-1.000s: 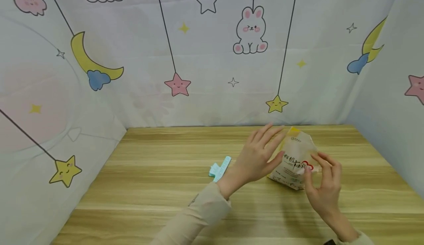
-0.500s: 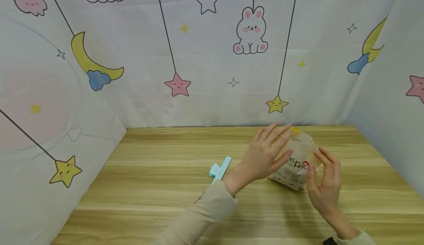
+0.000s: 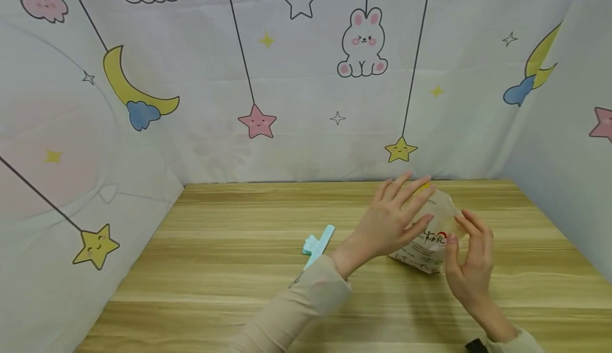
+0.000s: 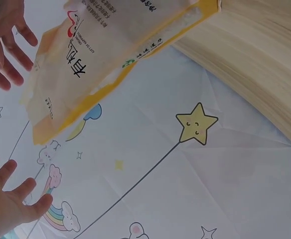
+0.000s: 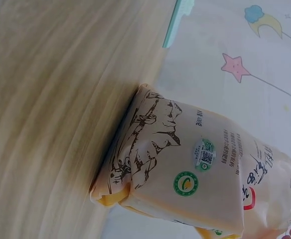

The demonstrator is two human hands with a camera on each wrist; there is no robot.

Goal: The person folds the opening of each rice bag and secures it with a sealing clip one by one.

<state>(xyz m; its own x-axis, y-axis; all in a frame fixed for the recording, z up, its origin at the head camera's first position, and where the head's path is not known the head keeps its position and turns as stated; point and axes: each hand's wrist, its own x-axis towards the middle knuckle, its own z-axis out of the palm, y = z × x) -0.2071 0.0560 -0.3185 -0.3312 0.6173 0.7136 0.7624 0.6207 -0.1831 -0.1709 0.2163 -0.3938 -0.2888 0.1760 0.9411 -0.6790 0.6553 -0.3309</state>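
A pale paper-like food bag [image 3: 421, 260] with dark lettering and a red mark stands upright on the wooden table, its top leaning back. My left hand [image 3: 389, 220], fingers spread and straight, overlaps the bag's left side in the head view; in the left wrist view this hand [image 4: 8, 204] shows apart from the bag [image 4: 105, 45]. On the other side my right hand [image 3: 470, 263] has its thumb and fingers loosely bent, fingertips close to the bag's right edge. The right wrist view shows the bag's printed lower front [image 5: 185, 159] and yellow side folds.
A light teal bag clip [image 3: 317, 247] lies on the table [image 3: 215, 268] left of the bag, partly behind my left sleeve [image 3: 306, 300]. A white cloth backdrop [image 3: 311, 93] with cartoon prints encloses the table at the back and sides.
My left hand has moved to the right and now covers more of the bag's left side. My right hand has shifted only slightly. The bag and the clip stay where they were.
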